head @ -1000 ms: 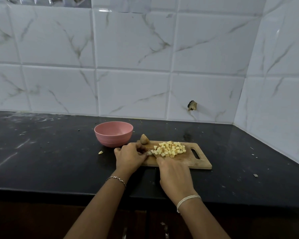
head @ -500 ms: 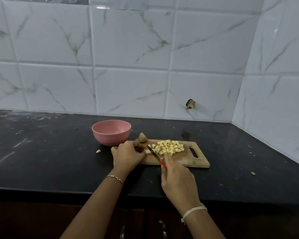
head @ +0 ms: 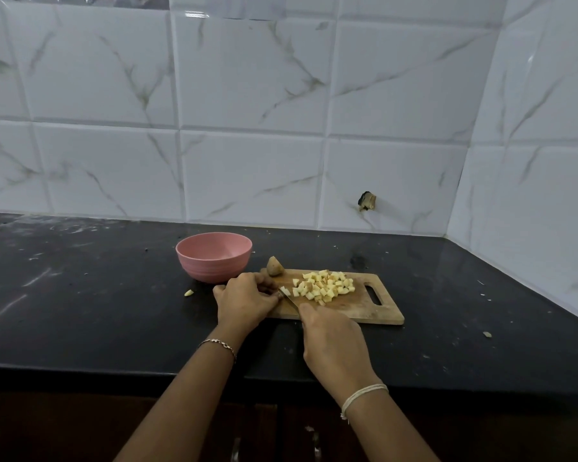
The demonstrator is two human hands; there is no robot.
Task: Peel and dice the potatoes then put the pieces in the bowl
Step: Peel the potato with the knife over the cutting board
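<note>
A wooden cutting board [head: 364, 310] lies on the black counter with a heap of diced potato [head: 324, 285] on it. My left hand [head: 246, 300] curls over a small potato piece at the board's left end; the piece is mostly hidden. My right hand [head: 334, 345] grips a knife [head: 289, 300] whose blade lies against that piece. An unpeeled potato chunk [head: 275, 266] sits at the board's far left corner. The pink bowl [head: 213, 256] stands just left of the board, and nothing shows inside it.
One potato scrap [head: 188, 292] lies on the counter left of my left hand, another crumb [head: 487, 334] far right. Tiled walls close the back and right side. The counter's front edge runs under my forearms.
My right hand drew the knife back half a second ago, showing its red handle, then brought the blade down again beside my left fingers. My left hand stayed put.
</note>
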